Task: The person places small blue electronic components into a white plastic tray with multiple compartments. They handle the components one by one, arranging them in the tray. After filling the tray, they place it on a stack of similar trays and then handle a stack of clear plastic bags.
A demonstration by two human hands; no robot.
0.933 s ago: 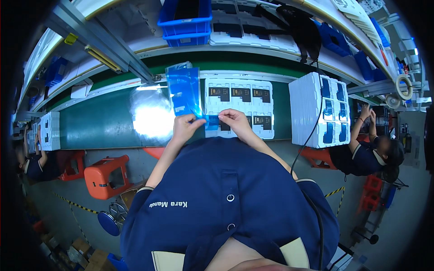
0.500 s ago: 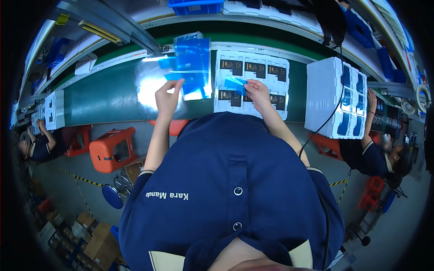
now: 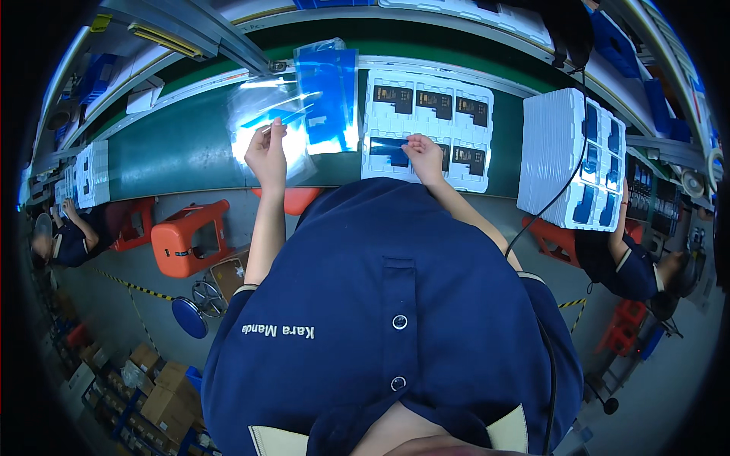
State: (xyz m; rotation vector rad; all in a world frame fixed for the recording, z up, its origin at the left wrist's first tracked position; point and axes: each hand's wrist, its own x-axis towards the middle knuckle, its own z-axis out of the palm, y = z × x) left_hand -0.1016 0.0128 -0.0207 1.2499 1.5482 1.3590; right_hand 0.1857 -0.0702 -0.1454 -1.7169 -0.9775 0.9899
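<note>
While the right hand [image 3: 427,159] pinches with thumb and fingertips at the edge of a small blue film [image 3: 386,153], that film lies just left of those fingertips, over the near-left slot of a white tray [image 3: 449,131]. Whether it lies fully flat there is too small to tell. The tray spreads under and beyond the right hand in two rows of three slots. Flat black parts [image 3: 392,99] fill the far row, beyond the right hand; in the near row, one is partly hidden behind its fingers and another sits just to its right.

Well to the left, the left hand [image 3: 266,158] is raised with its thumb and forefinger close together above clear plastic sheets [image 3: 245,102]. A narrow blue strip [image 3: 298,112] shows beside its fingertips, but I cannot tell whether the hand grips it. Larger blue sheets [image 3: 325,85] lie beyond and to the right of the left hand, between it and the tray. The green tabletop [image 3: 167,152] stretches away to its left. Right of the right hand, well apart from it, stands a stack of white trays [image 3: 546,159].
</note>
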